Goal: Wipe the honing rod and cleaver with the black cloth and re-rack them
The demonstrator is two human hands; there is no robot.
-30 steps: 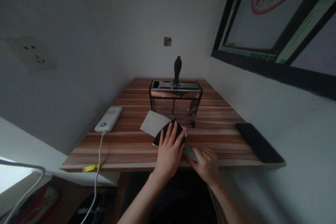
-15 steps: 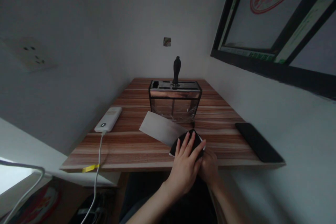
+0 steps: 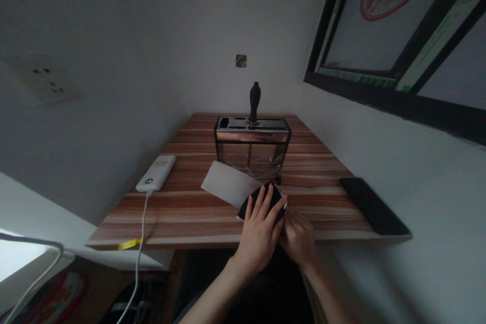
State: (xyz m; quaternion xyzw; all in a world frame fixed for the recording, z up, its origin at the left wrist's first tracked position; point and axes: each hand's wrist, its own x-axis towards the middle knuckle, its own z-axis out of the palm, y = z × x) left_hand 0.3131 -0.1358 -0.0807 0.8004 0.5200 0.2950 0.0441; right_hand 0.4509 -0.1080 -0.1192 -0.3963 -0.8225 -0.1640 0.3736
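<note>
My left hand point(image 3: 258, 235) lies flat, fingers spread, over a black piece with white edges point(image 3: 247, 206), holding it down near the table's front edge. My right hand point(image 3: 298, 235) is closed, its fingers bent in close to the piece's right corner; whatever they pinch there is hidden. A pale flat strip point(image 3: 228, 182) reaches out to the left from beneath the black piece. Just behind stands a knife block point(image 3: 252, 136) with a metal top and see-through front. One black-handled knife point(image 3: 254, 101) stands upright in it.
A white power bank point(image 3: 156, 173) with a white cable point(image 3: 142, 243) lies at the left. Yellow tape point(image 3: 129, 244) sticks at the front edge of the wood-grain table point(image 3: 315, 162). A black phone point(image 3: 374, 205) rests at the right edge. Walls enclose the back and both sides.
My left hand and the black piece have shifted slightly left. The right hand now shows more to the right, its fingers a little farther from the left hand.
</note>
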